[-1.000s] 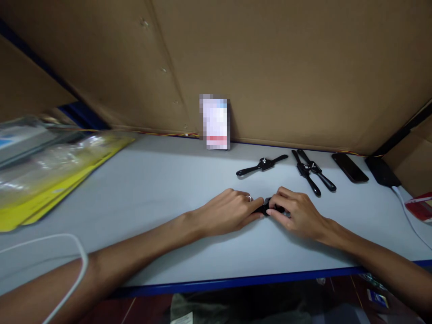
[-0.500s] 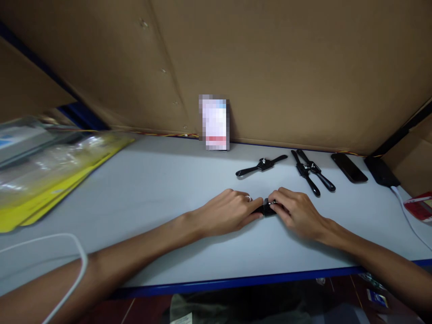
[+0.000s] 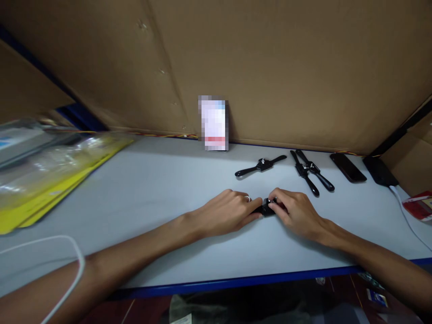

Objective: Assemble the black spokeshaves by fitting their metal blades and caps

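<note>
A black spokeshave [image 3: 267, 209] lies low over the grey table, between my two hands and mostly covered by them. My left hand [image 3: 234, 208], with a ring on one finger, is closed around its left handle. Thumb and fingertips of my right hand [image 3: 292, 209] pinch at the middle of the tool, where a bit of shiny metal shows; the exact part is hidden. Behind my hands lies a single black spokeshave [image 3: 265, 165] with a silver screw. To its right, a second spokeshave [image 3: 304, 172] and a third spokeshave [image 3: 317, 170] lie side by side, touching.
Further right are a dark phone [image 3: 348, 168] and a black power bank [image 3: 380, 172] with a white cable. A blurred upright card [image 3: 215, 123] leans on the cardboard wall [image 3: 286, 72]. Plastic bags on yellow sheets [image 3: 67, 195] cover the left side. A white cord [image 3: 79, 256] crosses my left forearm.
My right fingertips have shifted slightly at the middle of the spokeshave. My left hand keeps its hold, and the other things lie as before.
</note>
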Tool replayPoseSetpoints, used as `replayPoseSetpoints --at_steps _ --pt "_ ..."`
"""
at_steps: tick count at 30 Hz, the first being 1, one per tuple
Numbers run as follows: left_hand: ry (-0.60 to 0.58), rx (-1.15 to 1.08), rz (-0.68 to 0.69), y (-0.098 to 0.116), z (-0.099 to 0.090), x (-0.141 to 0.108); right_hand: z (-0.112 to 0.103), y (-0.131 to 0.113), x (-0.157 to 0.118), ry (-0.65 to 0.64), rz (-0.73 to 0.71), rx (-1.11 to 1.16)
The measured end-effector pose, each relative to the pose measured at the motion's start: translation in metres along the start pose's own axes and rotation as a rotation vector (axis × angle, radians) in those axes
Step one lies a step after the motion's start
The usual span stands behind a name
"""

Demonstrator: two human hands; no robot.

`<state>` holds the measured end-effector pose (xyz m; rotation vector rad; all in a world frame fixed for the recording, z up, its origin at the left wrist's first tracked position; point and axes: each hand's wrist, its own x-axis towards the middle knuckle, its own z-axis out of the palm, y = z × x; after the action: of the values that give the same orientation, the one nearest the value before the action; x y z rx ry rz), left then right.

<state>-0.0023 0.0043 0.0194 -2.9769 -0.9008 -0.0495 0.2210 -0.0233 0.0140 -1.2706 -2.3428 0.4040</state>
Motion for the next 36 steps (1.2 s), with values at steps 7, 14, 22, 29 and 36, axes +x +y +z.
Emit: replayPoseSetpoints --at_steps 7,14,22,29,36 --pt "0.034 -0.01 0.008 -0.0015 0.004 -0.0015 -0.0026 -0.0007 -0.0012 -0.025 -0.099 -0.044" --pt "0.027 0.003 0.015 0.0001 0.0008 -0.0004 0.0008 -0.0003 -0.0006 0.005 -0.028 0.008" --pt "0.022 0.004 0.018 -0.0007 0.0013 -0.0008 0.0008 0.0012 -0.0019 -0.002 -0.059 0.039" --pt "0.045 -0.012 0.023 -0.0011 0.0035 -0.0017 -0.002 -0.0002 -0.0009 -0.016 -0.097 -0.003" --pt "0.057 -0.036 0.018 -0.0014 0.0027 -0.0017 -0.0018 -0.0025 -0.0005 -0.003 -0.078 0.0"
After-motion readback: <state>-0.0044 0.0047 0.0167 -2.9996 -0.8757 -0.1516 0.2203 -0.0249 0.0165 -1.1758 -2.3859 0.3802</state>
